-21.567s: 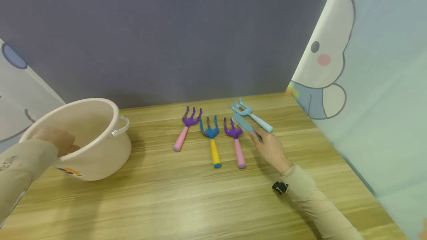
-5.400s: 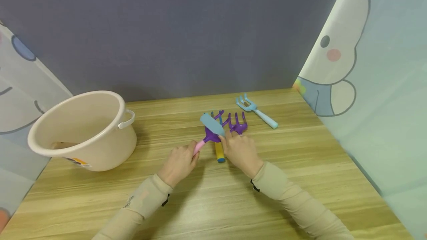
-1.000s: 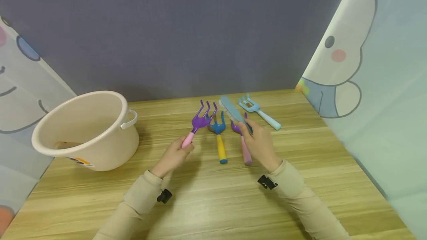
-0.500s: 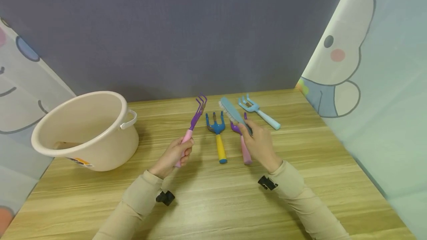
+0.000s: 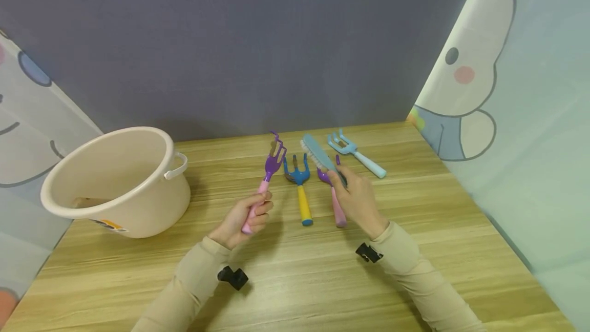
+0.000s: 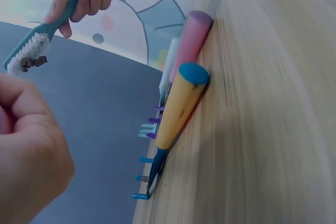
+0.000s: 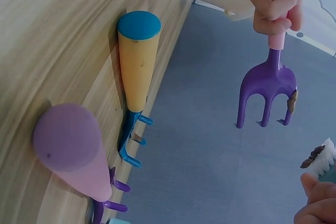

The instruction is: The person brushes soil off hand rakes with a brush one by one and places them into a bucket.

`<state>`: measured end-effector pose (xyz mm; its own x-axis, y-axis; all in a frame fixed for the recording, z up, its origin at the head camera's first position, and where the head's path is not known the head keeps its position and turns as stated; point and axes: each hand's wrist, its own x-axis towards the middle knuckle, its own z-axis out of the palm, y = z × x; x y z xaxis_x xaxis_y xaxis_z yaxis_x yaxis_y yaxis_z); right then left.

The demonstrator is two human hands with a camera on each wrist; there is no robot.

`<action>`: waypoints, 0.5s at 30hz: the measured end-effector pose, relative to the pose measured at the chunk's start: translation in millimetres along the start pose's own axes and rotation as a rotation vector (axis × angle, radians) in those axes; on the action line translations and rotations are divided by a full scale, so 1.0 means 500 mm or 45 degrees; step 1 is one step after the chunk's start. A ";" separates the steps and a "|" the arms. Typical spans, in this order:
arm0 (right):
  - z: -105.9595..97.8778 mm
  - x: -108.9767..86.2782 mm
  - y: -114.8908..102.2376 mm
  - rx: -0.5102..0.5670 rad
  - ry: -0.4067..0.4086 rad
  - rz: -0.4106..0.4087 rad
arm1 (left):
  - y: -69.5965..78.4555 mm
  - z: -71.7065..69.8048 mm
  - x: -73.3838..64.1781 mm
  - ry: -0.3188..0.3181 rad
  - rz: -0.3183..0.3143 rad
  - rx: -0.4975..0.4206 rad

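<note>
My left hand [image 5: 246, 216] grips the pink handle of a purple three-tined hand rake [image 5: 274, 164], raised over the table. In the right wrist view, a brown smear [image 7: 293, 102] sticks to one outer tine of that rake. My right hand [image 5: 361, 199] holds a blue-grey brush [image 5: 319, 151], with white bristles towards the left. Brown bits [image 6: 34, 63] cling to the bristles in the left wrist view. Brush and rake are apart. Under the brush lies a second purple rake with a pink handle [image 5: 338, 209], partly hidden. Between the hands lies a blue rake with a yellow handle [image 5: 304, 204].
A light-blue rake [image 5: 364, 160] lies at the back right. On the left stands a cream bucket [image 5: 161, 204] with a brownish piece [image 5: 87, 202] inside. A dark panel [image 5: 258, 50] rises behind the wooden table [image 5: 295, 281].
Over the last second the left hand has turned the rake about and drawn it slightly left; the brush stays nearly still. Seconds earlier, the brush overlapped the rake; before that, the rake lay on the table.
</note>
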<state>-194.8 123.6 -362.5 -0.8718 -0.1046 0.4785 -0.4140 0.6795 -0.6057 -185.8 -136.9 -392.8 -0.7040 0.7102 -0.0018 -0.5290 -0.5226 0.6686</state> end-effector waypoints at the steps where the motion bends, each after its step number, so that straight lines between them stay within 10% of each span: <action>1: 0.000 0.000 -0.001 -0.001 0.000 0.000 | -0.001 -0.001 0.000 -0.032 -0.015 -0.034; 15: -0.002 0.012 -0.010 0.005 0.047 -0.043 | -0.016 0.010 -0.002 -0.351 -0.231 -0.522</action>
<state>-197.8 120.0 -355.9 -0.8472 -0.1006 0.5217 -0.4442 0.6730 -0.5914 -178.5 -131.1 -394.5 -0.4623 0.8753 0.1420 -0.8115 -0.4822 0.3301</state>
